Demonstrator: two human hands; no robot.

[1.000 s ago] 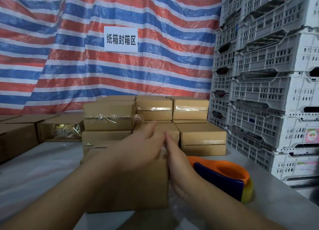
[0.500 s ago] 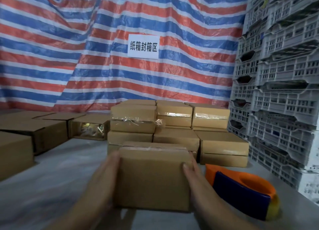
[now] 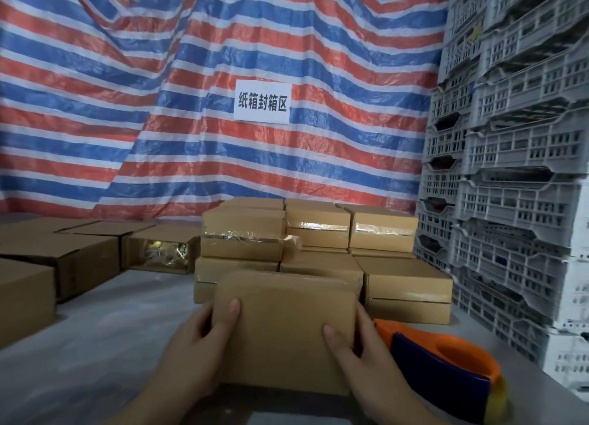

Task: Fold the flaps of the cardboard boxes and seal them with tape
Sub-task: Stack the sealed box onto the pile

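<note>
A striped tarp [image 3: 159,106] in red, blue and white hangs behind your table [image 3: 95,345], with a white paper sign [image 3: 262,102] fixed to it. To your right rises a stack of grey slotted crates [image 3: 516,169]; what they hold is too dim to tell. At the back of the table sit the taped boxes [image 3: 318,233], stacked in layers, their seams shiny with clear tape. To the left, one open box [image 3: 162,253] lies on its side with clear-wrapped yellowish items inside. In front of you is the cardboard box [image 3: 287,335], closed, held between both hands. Your left hand [image 3: 197,345] grips its left side, thumb over the near face; your right hand [image 3: 360,357] clamps the right side likewise. Just right of that hand, the orange and blue tape dispenser [image 3: 446,370] rests on the table.
</note>
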